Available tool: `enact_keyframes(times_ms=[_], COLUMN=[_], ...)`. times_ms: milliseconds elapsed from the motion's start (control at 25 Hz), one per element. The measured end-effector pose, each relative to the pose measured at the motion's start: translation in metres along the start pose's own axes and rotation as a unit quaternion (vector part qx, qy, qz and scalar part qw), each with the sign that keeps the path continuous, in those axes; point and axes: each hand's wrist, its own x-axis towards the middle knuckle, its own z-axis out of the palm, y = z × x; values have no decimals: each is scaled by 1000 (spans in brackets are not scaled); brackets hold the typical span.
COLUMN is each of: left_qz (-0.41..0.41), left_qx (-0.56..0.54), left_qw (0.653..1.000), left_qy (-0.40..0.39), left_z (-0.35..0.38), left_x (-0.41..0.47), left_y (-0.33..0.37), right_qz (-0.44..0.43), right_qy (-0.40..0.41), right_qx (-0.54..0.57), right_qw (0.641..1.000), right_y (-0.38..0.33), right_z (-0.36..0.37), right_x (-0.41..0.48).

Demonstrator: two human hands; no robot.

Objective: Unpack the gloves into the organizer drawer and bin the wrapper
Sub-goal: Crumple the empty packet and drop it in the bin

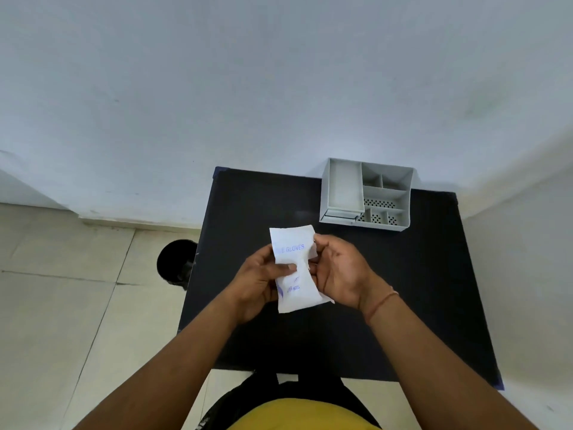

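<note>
A white glove packet [294, 287] with blue print is held upright above the middle of the black table [418, 290]. My left hand [260, 280] grips its left side, thumb pressed across the front. My right hand [338, 271] pinches its right edge near the top. The packet is squeezed narrow at its middle, and whether it has been opened cannot be told. A grey organizer [403, 209] with several compartments stands at the table's far right; its low drawer [344, 189] lies pulled out on the left side and looks empty.
A black round bin [173, 262] sits on the tiled floor just left of the table. White walls close in behind and to the right of the table. The table's near edge is at my waist.
</note>
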Motion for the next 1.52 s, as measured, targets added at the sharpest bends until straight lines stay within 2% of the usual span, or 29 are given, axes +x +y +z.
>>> enact_keyframes(times_ms=[160,280,360,440,480,560,640,760,920,1040,1160,1240,1320,1440,1520], left_qz=[30,50,56,55,55,63,63,97,198,231,246,245,242,243,248], left_qx=[-7,-6,-20,-51,-68,-94,-86,10,123,120,165,170,113,26,-12], left_qw=[999,998,998,997,996,993,994,992,963,951,917,884,869,856,859], left_qy=[-27,-26,-15,-1,-4,-15,10,77,135,165,267,359,417,455,448], left_z=[28,44,53,65,71,85,101,123,140,141,135,127,111,75,52], left_x=[-8,-17,-24,-33,-37,-47,-61,-88,-126,-157,-188,-204,-219,-240,-252], left_y=[24,32,34,35,35,29,20,2,-24,-41,-46,-44,-39,-28,-20], right_qz=[-88,-163,-226,-255,-244,-204,-187,-197,-240,-283,-287,-308,-326,-264,-267], right_qy=[7,78,181,248,234,123,20,-9,81,79,44,6,-46,-160,-177], right_qx=[-21,-63,-159,-304,-348,-337,-283,-218,-304,-313,-343,-417,-480,-443,-460], right_qw=[996,981,944,884,875,911,940,956,918,903,893,855,813,842,828], right_y=[-18,-25,-30,-33,-35,-35,-30,-17,7,23,37,46,54,65,74], right_z=[11,9,2,-7,-11,-13,-13,-14,-14,-7,13,32,54,93,117], right_x=[-40,-61,-74,-89,-95,-110,-122,-135,-135,-133,-133,-136,-140,-142,-134])
